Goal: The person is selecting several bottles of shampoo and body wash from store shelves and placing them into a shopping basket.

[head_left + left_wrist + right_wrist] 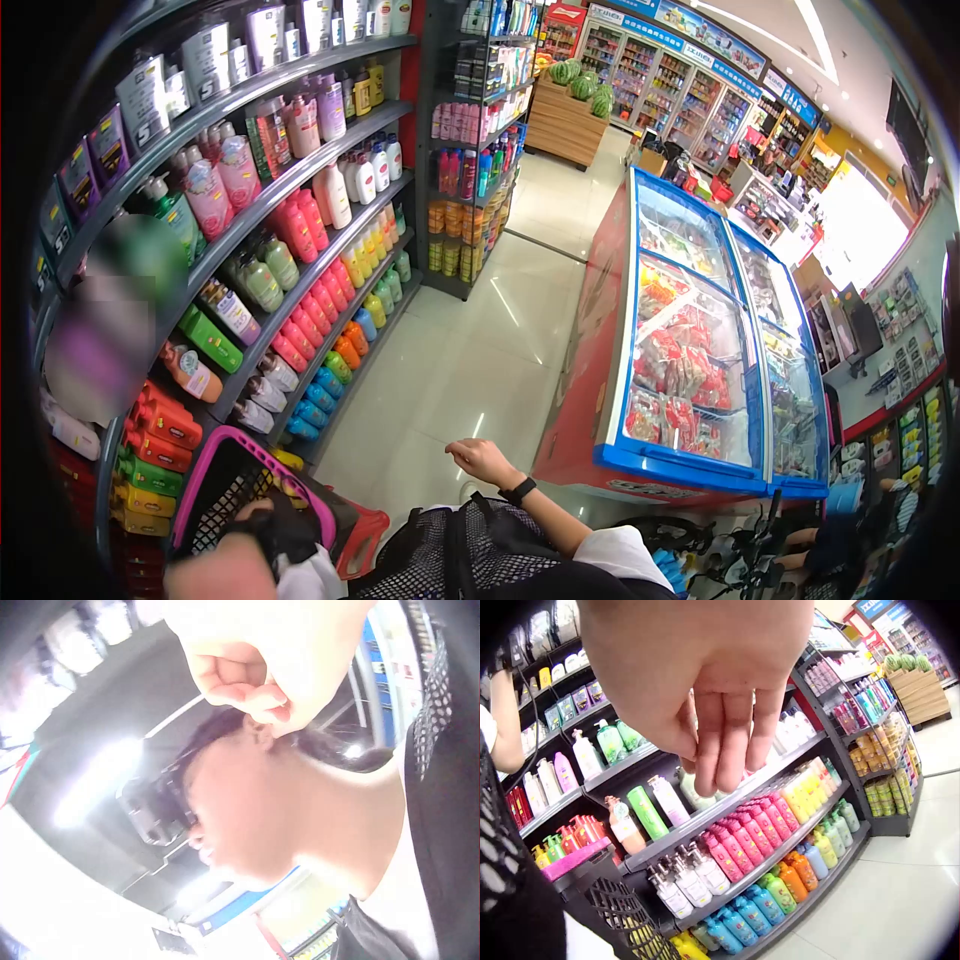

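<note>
My left hand (pixel 277 652) is raised beside the person's ear in the left wrist view, fingers loosely curled in front of the palm and nothing visible in them. In the head view it is a blur at the bottom left, close to the camera. A black mesh shopping basket with a pink rim (pixel 325 515) hangs at the left arm, partly hidden by it. My right hand (pixel 482 460) hangs out over the aisle floor, holding nothing. Its slightly bent fingers (pixel 731 746) overlap the bottle shelves in the right wrist view.
Shelves of shampoo and wash bottles (pixel 310 300) line the left side. A blue-rimmed chest freezer (pixel 620 330) with bagged food stands on the right, tiled floor (pixel 450 350) between. Beyond are an end rack (pixel 465 205), a wooden stand (pixel 565 125) with watermelons, and glass-door fridges.
</note>
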`<state>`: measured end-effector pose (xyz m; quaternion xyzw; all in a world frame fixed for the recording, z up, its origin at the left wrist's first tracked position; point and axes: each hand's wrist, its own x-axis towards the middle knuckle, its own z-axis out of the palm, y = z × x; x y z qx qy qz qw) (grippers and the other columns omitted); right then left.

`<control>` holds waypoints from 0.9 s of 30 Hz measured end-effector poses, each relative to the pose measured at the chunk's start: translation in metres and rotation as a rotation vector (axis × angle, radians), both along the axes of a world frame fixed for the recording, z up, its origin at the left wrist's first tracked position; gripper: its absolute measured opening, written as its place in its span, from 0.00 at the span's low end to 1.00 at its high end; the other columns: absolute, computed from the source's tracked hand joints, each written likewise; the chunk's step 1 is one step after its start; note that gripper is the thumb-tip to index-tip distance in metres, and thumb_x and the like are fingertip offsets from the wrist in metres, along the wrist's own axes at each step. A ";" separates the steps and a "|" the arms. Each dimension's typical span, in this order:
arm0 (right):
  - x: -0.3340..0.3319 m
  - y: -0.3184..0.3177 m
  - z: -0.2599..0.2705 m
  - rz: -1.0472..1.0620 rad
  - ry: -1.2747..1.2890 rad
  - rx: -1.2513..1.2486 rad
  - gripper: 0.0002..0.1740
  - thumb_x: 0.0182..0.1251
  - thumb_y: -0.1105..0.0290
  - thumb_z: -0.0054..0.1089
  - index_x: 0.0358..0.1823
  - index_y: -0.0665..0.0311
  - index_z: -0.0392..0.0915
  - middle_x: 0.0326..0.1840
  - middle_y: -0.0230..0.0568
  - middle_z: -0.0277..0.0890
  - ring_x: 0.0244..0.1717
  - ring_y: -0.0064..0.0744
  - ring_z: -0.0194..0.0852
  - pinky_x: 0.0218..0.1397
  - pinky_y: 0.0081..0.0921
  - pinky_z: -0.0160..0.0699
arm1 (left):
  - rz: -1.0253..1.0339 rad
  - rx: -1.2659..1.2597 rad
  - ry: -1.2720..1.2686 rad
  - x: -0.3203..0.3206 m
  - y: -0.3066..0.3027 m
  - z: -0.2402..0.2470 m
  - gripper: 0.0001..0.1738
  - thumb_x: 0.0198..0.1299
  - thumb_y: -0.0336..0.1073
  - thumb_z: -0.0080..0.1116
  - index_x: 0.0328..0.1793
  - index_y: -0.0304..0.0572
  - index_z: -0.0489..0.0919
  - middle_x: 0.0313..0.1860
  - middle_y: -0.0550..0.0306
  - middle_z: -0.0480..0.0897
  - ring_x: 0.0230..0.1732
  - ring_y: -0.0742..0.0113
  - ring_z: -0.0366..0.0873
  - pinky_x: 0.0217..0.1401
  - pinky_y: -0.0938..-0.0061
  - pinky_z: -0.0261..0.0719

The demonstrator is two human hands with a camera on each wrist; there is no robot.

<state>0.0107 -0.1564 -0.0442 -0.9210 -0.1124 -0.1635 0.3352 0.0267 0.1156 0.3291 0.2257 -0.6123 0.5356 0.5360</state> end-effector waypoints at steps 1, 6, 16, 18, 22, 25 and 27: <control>-0.003 -0.011 -0.003 -0.005 0.038 0.008 0.07 0.61 0.74 0.55 0.40 0.60 0.78 0.31 0.42 0.80 0.32 0.41 0.80 0.34 0.36 0.79 | 0.003 -0.004 0.002 0.012 -0.018 -0.019 0.08 0.63 0.40 0.57 0.34 0.57 0.70 0.16 0.76 0.71 0.14 0.84 0.65 0.21 0.86 0.61; -0.031 -0.044 -0.022 -0.024 0.230 0.038 0.08 0.64 0.70 0.53 0.41 0.60 0.78 0.34 0.44 0.82 0.36 0.47 0.80 0.38 0.41 0.79 | 0.229 1.110 1.392 0.100 -0.063 -0.151 0.16 0.61 0.36 0.59 0.51 0.34 0.77 0.30 0.55 0.80 0.35 0.64 0.79 0.41 0.68 0.76; 0.000 -0.056 -0.079 0.034 0.568 -0.002 0.10 0.67 0.65 0.50 0.46 0.55 0.77 0.37 0.42 0.82 0.40 0.48 0.81 0.42 0.42 0.79 | 0.203 2.092 2.025 0.140 0.053 -0.540 0.30 0.59 0.51 0.59 0.61 0.37 0.75 0.54 0.41 0.81 0.53 0.54 0.80 0.57 0.63 0.76; 0.028 -0.056 -0.083 0.104 0.639 -0.034 0.12 0.67 0.63 0.50 0.49 0.54 0.76 0.40 0.42 0.82 0.42 0.47 0.81 0.44 0.41 0.79 | 0.330 2.125 1.890 0.159 0.052 -0.581 0.29 0.59 0.51 0.59 0.60 0.37 0.76 0.53 0.42 0.82 0.53 0.53 0.80 0.57 0.63 0.76; 0.071 -0.083 -0.097 0.146 0.675 -0.074 0.12 0.67 0.62 0.51 0.49 0.53 0.75 0.40 0.41 0.83 0.44 0.46 0.81 0.46 0.40 0.79 | 0.293 2.091 1.840 0.205 0.009 -0.584 0.25 0.59 0.48 0.58 0.56 0.38 0.79 0.50 0.45 0.84 0.53 0.53 0.81 0.58 0.64 0.75; 0.125 -0.108 -0.091 0.135 0.696 -0.137 0.13 0.67 0.61 0.52 0.50 0.53 0.76 0.41 0.42 0.82 0.44 0.46 0.81 0.47 0.40 0.79 | 0.327 1.969 1.700 0.253 -0.032 -0.558 0.24 0.60 0.48 0.56 0.56 0.39 0.79 0.51 0.44 0.83 0.53 0.52 0.80 0.58 0.63 0.75; 0.142 -0.121 -0.092 0.131 0.739 -0.138 0.14 0.67 0.61 0.53 0.51 0.53 0.76 0.41 0.43 0.82 0.45 0.47 0.81 0.48 0.40 0.79 | 0.451 1.862 1.630 0.263 -0.057 -0.543 0.22 0.62 0.48 0.54 0.55 0.40 0.79 0.51 0.43 0.83 0.52 0.49 0.80 0.56 0.61 0.76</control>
